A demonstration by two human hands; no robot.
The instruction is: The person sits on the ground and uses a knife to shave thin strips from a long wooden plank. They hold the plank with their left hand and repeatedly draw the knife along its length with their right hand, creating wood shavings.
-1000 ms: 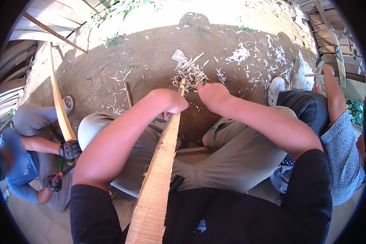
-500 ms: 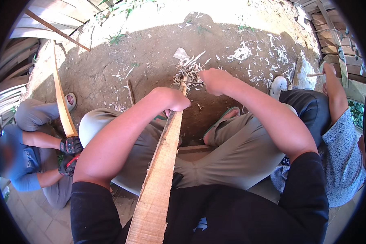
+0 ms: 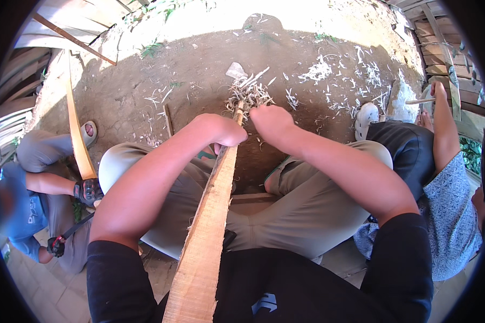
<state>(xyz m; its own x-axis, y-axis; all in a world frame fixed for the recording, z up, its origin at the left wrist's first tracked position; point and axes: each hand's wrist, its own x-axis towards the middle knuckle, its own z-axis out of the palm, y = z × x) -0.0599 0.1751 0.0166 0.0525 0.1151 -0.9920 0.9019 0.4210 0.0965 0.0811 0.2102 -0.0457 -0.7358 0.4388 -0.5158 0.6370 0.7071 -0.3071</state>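
A long pale plank (image 3: 199, 237), rough along its edges, runs from my lap away between my knees and narrows toward its far end. My left hand (image 3: 229, 131) is closed around it near that narrow end. My right hand (image 3: 272, 121) is a fist just right of the tip, closed on a knife; the blade hardly shows now, though a thin dark length of it appears in the earlier picture. Curled wood shavings (image 3: 248, 94) heap around the plank's far tip.
At left a person with gloved hands holds a long plank (image 3: 78, 134) and a dark blade (image 3: 76, 226). At right another person in a patterned shirt (image 3: 452, 199) grips a thin stick (image 3: 420, 100). Scattered shavings (image 3: 318, 70) and a pale stone (image 3: 236, 70) lie on the dirt.
My right hand has come closer along the plank, toward me and slightly left. My left hand keeps its hold. The person at left has swung the blade down, away from their plank.
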